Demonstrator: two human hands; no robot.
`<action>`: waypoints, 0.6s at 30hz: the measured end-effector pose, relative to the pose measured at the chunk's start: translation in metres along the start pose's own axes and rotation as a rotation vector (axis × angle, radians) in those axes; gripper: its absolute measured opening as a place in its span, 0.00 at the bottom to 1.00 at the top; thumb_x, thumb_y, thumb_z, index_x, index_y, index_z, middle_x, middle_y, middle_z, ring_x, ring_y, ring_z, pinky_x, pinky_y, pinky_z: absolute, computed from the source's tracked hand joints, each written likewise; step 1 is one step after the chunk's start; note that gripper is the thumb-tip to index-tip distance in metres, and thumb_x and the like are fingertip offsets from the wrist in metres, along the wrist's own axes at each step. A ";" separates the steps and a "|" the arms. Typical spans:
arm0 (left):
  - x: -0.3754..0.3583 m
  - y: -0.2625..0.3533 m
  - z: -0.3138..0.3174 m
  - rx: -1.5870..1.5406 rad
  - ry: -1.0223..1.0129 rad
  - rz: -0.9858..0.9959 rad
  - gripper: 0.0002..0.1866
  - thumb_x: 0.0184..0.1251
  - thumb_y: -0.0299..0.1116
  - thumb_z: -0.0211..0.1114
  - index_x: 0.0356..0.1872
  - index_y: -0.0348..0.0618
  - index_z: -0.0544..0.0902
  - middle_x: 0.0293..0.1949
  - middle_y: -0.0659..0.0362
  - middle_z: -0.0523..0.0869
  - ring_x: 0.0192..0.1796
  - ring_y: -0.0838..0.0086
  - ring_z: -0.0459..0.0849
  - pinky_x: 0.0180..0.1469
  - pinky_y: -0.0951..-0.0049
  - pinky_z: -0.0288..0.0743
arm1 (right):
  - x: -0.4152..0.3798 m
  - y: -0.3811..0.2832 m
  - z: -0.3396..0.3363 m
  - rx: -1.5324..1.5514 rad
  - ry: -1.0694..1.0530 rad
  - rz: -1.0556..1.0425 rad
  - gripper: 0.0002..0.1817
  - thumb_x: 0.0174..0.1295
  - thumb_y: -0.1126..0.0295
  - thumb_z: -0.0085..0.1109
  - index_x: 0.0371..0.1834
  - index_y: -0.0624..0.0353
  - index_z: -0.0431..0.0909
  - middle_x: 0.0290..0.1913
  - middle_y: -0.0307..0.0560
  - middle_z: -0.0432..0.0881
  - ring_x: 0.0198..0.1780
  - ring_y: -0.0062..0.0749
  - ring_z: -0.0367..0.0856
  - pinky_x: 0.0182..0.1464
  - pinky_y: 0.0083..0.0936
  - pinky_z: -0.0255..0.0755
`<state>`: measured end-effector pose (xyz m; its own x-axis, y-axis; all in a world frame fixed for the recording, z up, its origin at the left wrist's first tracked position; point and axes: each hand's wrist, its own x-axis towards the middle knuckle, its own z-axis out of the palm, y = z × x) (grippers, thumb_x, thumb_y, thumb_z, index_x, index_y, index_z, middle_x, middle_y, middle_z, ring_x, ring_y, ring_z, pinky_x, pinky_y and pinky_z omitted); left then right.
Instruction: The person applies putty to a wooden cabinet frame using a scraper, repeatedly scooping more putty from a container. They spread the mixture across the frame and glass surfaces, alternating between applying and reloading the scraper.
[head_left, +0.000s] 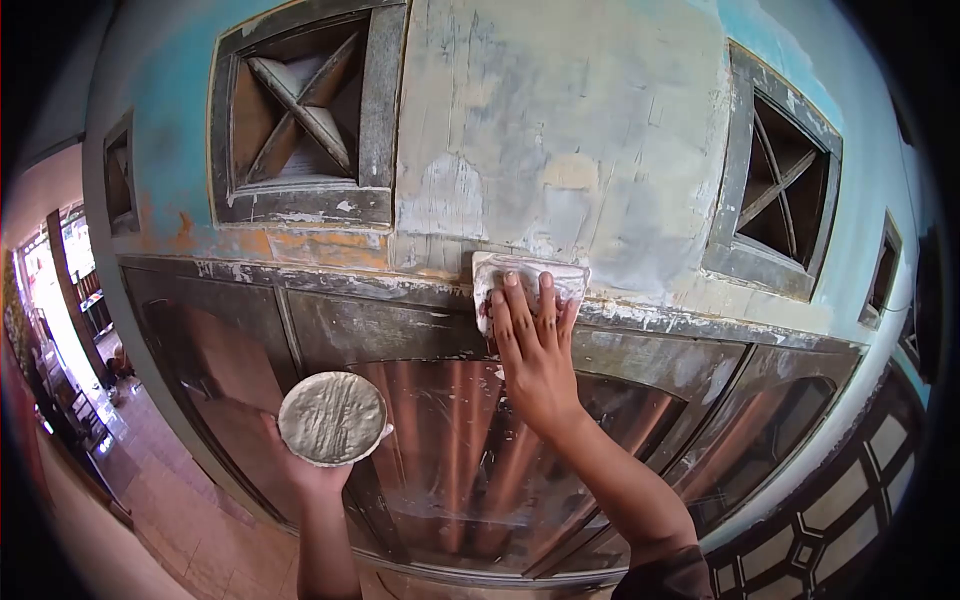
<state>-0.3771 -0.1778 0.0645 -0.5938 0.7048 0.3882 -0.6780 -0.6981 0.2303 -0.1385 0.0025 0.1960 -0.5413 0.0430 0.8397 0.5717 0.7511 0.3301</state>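
My left hand point(315, 478) holds up a round tub point(333, 418) from below, its fingers mostly hidden behind it. Grey putty with a ridged surface fills the tub. Higher up and to the right, my right hand point(540, 375) presses a flat, putty-smeared spreader point(530, 265) against the wall, fingers laid along its face and the thumb out of sight. The spreader sits where the patched grey wall point(560, 110) meets the worn wooden frame point(430, 290). Pale putty marks show on the wall around it.
Wooden vents with crossed slats flank the patch, one at left point(300, 110) and one at right point(780, 180). Below are glass panes with an orange-brown curtain point(450, 440) behind. A tiled floor point(190, 500) runs towards a bright doorway at left. A dark patterned grille point(830, 510) stands lower right.
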 end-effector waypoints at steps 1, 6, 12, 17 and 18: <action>0.002 -0.001 0.000 -0.010 0.027 0.010 0.41 0.74 0.70 0.47 0.67 0.41 0.77 0.67 0.47 0.78 0.69 0.48 0.76 0.70 0.35 0.67 | 0.001 0.003 0.008 -0.034 -0.006 0.010 0.35 0.67 0.70 0.53 0.79 0.64 0.60 0.83 0.56 0.55 0.83 0.66 0.49 0.77 0.69 0.44; 0.004 -0.004 0.003 -0.001 0.074 0.014 0.41 0.74 0.70 0.47 0.67 0.40 0.77 0.67 0.48 0.79 0.69 0.48 0.76 0.71 0.38 0.67 | -0.001 0.004 0.020 -0.096 -0.008 0.028 0.36 0.66 0.71 0.53 0.79 0.64 0.60 0.84 0.54 0.53 0.83 0.67 0.48 0.78 0.67 0.46; 0.001 -0.004 -0.003 -0.013 0.051 0.003 0.42 0.74 0.70 0.46 0.68 0.40 0.75 0.68 0.48 0.78 0.69 0.48 0.75 0.72 0.36 0.66 | -0.014 0.007 0.016 -0.073 -0.050 0.003 0.35 0.67 0.71 0.52 0.79 0.64 0.60 0.84 0.56 0.53 0.83 0.66 0.49 0.78 0.66 0.46; -0.016 -0.011 0.017 -0.162 0.126 -0.037 0.43 0.73 0.71 0.47 0.69 0.41 0.75 0.69 0.45 0.76 0.70 0.43 0.73 0.71 0.30 0.65 | -0.049 -0.010 -0.008 0.135 -0.075 -0.030 0.37 0.65 0.73 0.55 0.79 0.64 0.60 0.81 0.59 0.58 0.82 0.62 0.52 0.79 0.63 0.46; -0.019 -0.015 0.021 -0.165 0.124 -0.034 0.43 0.73 0.71 0.47 0.69 0.41 0.75 0.69 0.45 0.76 0.70 0.43 0.73 0.71 0.30 0.65 | -0.060 -0.017 -0.019 0.274 -0.062 -0.044 0.39 0.62 0.77 0.58 0.79 0.63 0.60 0.80 0.59 0.61 0.82 0.61 0.54 0.79 0.62 0.47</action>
<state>-0.3463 -0.1833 0.0718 -0.6115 0.7446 0.2678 -0.7540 -0.6509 0.0880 -0.1045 -0.0255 0.1485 -0.6035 0.0402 0.7964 0.3635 0.9028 0.2299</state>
